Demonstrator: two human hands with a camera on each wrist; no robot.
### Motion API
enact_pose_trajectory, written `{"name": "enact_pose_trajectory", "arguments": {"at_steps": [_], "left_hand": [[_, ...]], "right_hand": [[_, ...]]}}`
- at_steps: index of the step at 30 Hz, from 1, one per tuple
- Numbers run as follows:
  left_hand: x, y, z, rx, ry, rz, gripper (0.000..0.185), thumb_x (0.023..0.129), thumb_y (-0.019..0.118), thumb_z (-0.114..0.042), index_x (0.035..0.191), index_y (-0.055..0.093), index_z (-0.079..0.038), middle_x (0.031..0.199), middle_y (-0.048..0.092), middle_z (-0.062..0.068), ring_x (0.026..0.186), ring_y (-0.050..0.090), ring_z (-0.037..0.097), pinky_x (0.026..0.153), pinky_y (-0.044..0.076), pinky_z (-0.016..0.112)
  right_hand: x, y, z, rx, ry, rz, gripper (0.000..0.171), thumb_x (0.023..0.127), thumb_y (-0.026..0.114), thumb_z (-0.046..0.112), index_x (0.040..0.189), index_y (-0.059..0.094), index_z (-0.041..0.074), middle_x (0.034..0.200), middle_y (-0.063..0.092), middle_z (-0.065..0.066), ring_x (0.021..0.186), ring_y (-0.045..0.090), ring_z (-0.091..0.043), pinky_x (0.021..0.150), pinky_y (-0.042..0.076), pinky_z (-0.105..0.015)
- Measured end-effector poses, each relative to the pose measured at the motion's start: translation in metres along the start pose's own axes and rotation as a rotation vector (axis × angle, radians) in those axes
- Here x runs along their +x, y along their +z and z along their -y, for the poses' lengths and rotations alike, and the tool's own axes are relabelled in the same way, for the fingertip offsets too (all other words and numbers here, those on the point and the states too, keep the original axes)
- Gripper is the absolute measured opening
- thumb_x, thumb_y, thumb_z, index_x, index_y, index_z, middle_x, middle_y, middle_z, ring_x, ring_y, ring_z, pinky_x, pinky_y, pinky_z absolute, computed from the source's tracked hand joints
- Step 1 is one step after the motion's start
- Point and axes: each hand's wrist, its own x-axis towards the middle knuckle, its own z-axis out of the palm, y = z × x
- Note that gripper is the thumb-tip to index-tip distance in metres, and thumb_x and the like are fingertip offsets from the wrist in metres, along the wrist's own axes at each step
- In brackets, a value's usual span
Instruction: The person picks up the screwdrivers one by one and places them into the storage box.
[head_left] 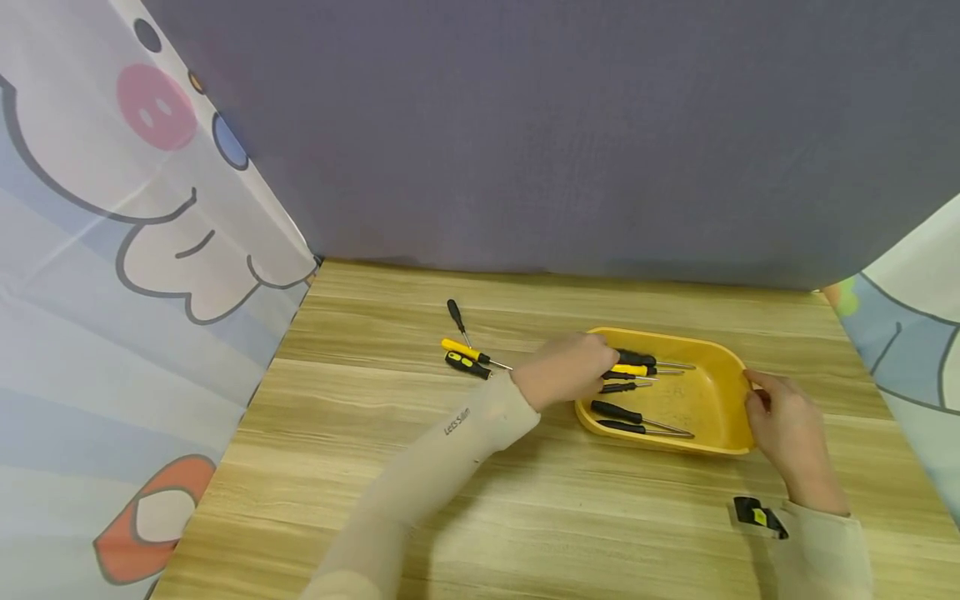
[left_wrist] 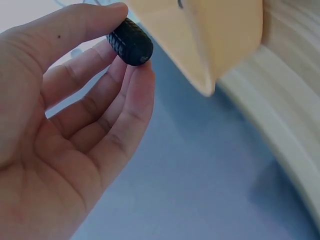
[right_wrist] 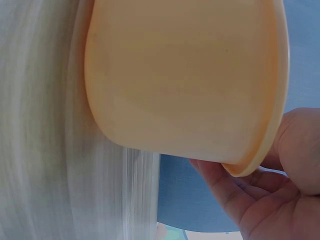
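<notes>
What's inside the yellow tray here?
Several black-handled screwdrivers and a yellow-and-black one lie in the yellow tray. The left hand, pinching a black handle, covers part of the tray's left side; anything beneath is hidden.

Tbl [head_left: 337,442]: wood-grain top, smooth, lt sheen. Yel. tray [head_left: 712,404] nr its right edge: smooth plastic, slight gloss. Screwdrivers [head_left: 617,412] in tray: shiny metal shafts, plastic-looking grips, mostly matt. Blk handle [left_wrist: 131,44] at tray's left end: rough, ridged, semi-matt. Grey backdrop [head_left: 555,150] along tbl's back edge: matt, cloth-like. Printed curtain [head_left: 75,250] at left edge: smooth cloth, soft creases. L sleeve [head_left: 427,475]: matt cloth.
</notes>
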Motion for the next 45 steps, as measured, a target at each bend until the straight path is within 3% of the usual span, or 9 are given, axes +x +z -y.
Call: {"name": "enact_pose_trajectory", "arguments": {"at_steps": [8, 11, 18, 24, 30, 36, 41, 45], "left_hand": [[0.029, 0.021, -0.015, -0.053, -0.011, 0.083, 0.009, 0.099, 0.063, -0.014, 0.091, 0.067, -0.017, 0.082, 0.060, -0.006, 0.067, 0.049, 0.007, 0.060, 0.041, 0.019], [0.033, 0.030, -0.019, -0.039, -0.017, 0.106, 0.011, 0.101, 0.062, -0.017, 0.091, 0.067, -0.018, 0.082, 0.060, -0.006, 0.068, 0.051, 0.006, 0.062, 0.042, 0.019], [0.038, 0.042, -0.021, -0.034, -0.058, 0.129, 0.011, 0.101, 0.061, -0.017, 0.100, 0.071, -0.020, 0.092, 0.064, -0.006, 0.074, 0.055, 0.005, 0.067, 0.046, 0.019], [0.039, 0.049, -0.020, -0.036, -0.046, 0.115, 0.017, 0.101, 0.059, -0.012, 0.089, 0.067, -0.020, 0.082, 0.061, -0.007, 0.067, 0.052, 0.006, 0.061, 0.044, 0.018], [0.038, 0.050, -0.020, -0.071, -0.052, 0.098, 0.020, 0.101, 0.059, -0.009, 0.085, 0.066, -0.020, 0.079, 0.061, -0.007, 0.063, 0.049, 0.006, 0.058, 0.042, 0.018], [0.024, 0.039, -0.018, -0.037, -0.029, 0.066, 0.012, 0.099, 0.063, -0.015, 0.091, 0.070, -0.021, 0.088, 0.063, -0.006, 0.072, 0.053, 0.006, 0.063, 0.043, 0.019], [-0.011, 0.019, -0.011, -0.005, -0.015, -0.016, 0.006, 0.096, 0.069, -0.023, 0.098, 0.074, -0.019, 0.091, 0.063, -0.005, 0.077, 0.055, 0.008, 0.067, 0.046, 0.021], [-0.038, 0.008, -0.002, 0.009, -0.040, -0.095, 0.009, 0.095, 0.071, -0.024, 0.100, 0.074, -0.017, 0.091, 0.062, -0.006, 0.080, 0.056, 0.009, 0.073, 0.047, 0.023]], "right_hand": [[0.000, 0.000, 0.000, 0.003, -0.011, -0.009, 0.027, 0.091, 0.058, -0.006, 0.116, 0.063, -0.015, 0.101, 0.060, -0.033, 0.081, 0.062, -0.045, 0.060, 0.045, -0.033], [0.000, 0.001, 0.001, 0.005, -0.012, -0.007, 0.028, 0.091, 0.058, -0.007, 0.116, 0.062, -0.016, 0.101, 0.059, -0.034, 0.082, 0.062, -0.047, 0.061, 0.047, -0.040], [0.002, 0.003, 0.000, 0.004, -0.013, -0.014, 0.027, 0.090, 0.059, -0.007, 0.116, 0.063, -0.016, 0.101, 0.059, -0.034, 0.081, 0.061, -0.046, 0.061, 0.047, -0.042], [0.003, 0.003, 0.000, 0.002, -0.019, -0.027, 0.027, 0.090, 0.059, -0.008, 0.115, 0.063, -0.016, 0.102, 0.060, -0.035, 0.081, 0.061, -0.045, 0.060, 0.044, -0.035], [0.002, 0.003, 0.000, 0.003, -0.011, -0.014, 0.027, 0.090, 0.059, -0.008, 0.116, 0.062, -0.016, 0.101, 0.059, -0.035, 0.082, 0.061, -0.046, 0.061, 0.045, -0.037], [0.002, 0.004, -0.002, 0.001, -0.016, -0.017, 0.027, 0.090, 0.059, -0.007, 0.115, 0.063, -0.016, 0.100, 0.060, -0.035, 0.081, 0.062, -0.046, 0.059, 0.043, -0.031], [0.001, 0.004, -0.002, 0.007, -0.022, -0.032, 0.027, 0.090, 0.059, -0.007, 0.115, 0.063, -0.015, 0.099, 0.061, -0.034, 0.081, 0.062, -0.046, 0.062, 0.043, -0.032], [0.000, 0.004, -0.003, 0.006, -0.018, -0.038, 0.027, 0.090, 0.059, -0.007, 0.115, 0.063, -0.015, 0.098, 0.060, -0.034, 0.081, 0.061, -0.045, 0.062, 0.042, -0.035]]}}
